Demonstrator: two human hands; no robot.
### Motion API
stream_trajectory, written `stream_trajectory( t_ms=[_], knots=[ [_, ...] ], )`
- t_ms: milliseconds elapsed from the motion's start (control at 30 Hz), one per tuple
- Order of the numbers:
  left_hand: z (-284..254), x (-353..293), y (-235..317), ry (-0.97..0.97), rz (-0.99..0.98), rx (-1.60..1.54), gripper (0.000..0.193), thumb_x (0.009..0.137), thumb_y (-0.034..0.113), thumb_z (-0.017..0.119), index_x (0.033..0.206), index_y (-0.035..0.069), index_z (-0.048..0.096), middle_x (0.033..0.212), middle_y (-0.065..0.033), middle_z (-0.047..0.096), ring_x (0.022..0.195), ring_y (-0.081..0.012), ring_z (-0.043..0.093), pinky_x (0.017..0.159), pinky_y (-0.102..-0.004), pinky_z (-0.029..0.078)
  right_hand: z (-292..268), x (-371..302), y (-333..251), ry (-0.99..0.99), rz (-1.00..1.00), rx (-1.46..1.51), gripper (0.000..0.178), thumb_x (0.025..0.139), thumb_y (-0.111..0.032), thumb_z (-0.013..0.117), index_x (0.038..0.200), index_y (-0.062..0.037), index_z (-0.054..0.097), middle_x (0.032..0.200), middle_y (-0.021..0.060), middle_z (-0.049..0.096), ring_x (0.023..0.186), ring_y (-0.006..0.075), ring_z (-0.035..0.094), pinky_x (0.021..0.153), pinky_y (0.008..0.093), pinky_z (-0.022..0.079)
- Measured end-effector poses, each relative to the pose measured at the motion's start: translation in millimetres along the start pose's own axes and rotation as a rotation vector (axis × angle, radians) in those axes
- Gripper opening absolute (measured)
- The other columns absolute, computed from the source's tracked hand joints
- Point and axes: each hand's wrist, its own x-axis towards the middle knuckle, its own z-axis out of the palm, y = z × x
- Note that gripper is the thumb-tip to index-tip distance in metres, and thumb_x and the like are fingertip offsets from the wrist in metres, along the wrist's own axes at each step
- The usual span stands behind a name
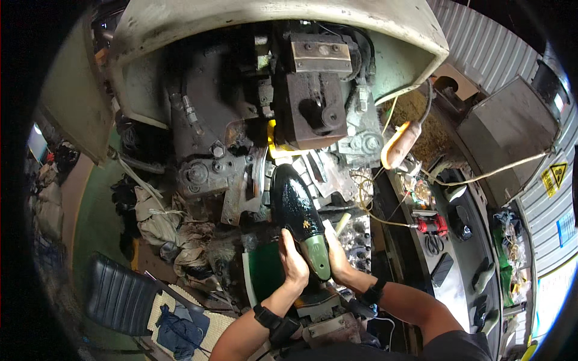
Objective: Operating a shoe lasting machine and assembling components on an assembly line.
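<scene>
In front of me, pointing away toward the machine, is a green shoe last with a glossy black shoe upper over its front part. The green heel end, with a small hole, faces me. My left hand presses against the left side near the heel, and my right hand presses against the right side, so the last is held between them. Some fingers are hidden behind it. The toe end lies at the metal jaws of the machine, below a yellow piece and a dark steel block.
A lit work lamp hangs to the right. Beyond it, a side bench carries a red tool, a dark phone-like slab and several shoe lasts. Crumpled cloths and a black chair stand at left.
</scene>
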Motion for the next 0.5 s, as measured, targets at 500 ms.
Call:
stream_trajectory(
  t_ms=[500],
  knots=[
    [-293, 2, 2, 0.881, 0.182, 0.733, 0.036, 0.08, -0.002, 0.065, 0.116, -0.006, 0.069, 0.125, -0.0204, 0.067, 0.116, -0.0294, 0.063, 0.102, -0.0347, 0.046, -130, -66, -61, 0.483, 0.063, 0.007, 0.037, 0.102, -0.034, 0.059, 0.101, 0.0024, 0.056, 0.097, 0.022, 0.071, 0.079, 0.0275, 0.072, 0.074, 0.0392, 0.06]
  ],
)
